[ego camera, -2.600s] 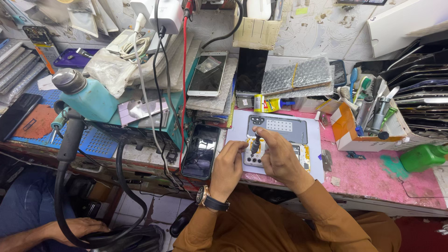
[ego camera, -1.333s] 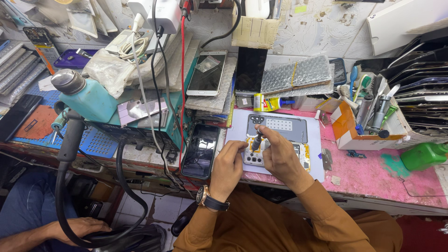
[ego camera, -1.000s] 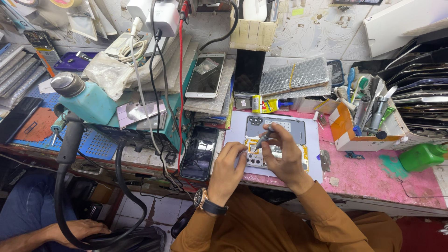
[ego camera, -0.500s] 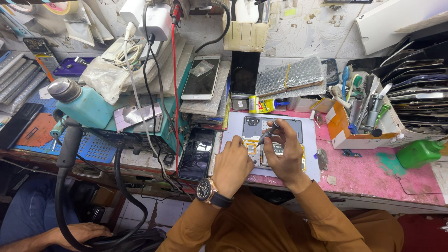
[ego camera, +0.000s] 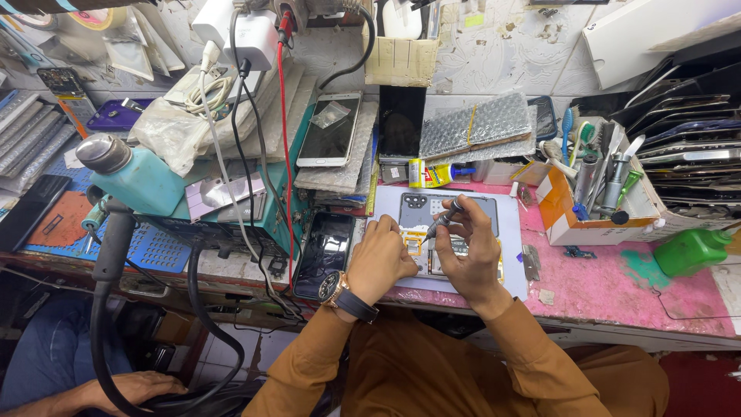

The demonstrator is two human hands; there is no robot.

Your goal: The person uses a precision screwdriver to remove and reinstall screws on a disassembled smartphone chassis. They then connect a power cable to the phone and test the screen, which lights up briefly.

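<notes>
An opened phone [ego camera: 421, 216] with its back off lies on a pale grey mat [ego camera: 509, 262] on the pink bench. My right hand [ego camera: 471, 251] grips a small screwdriver [ego camera: 441, 222], its tip pointing down-left into the phone's insides. My left hand [ego camera: 382, 259], with a wristwatch on the wrist, rests on the phone's left side, its fingers pressing near the yellow parts by the tool tip.
A dark phone [ego camera: 324, 251] lies left of the mat. Behind stand a glue tube [ego camera: 432, 174], bubble-wrapped parts [ego camera: 475, 127] and two propped phones [ego camera: 332, 131]. An orange box of tools [ego camera: 594, 193] and a green bottle [ego camera: 691, 251] sit right. Another person's hand [ego camera: 131, 386] is lower left.
My view has shifted a little. The right hand lifted and turned the screwdriver so that it slants down-left into the phone; both hands stay over the phone.
</notes>
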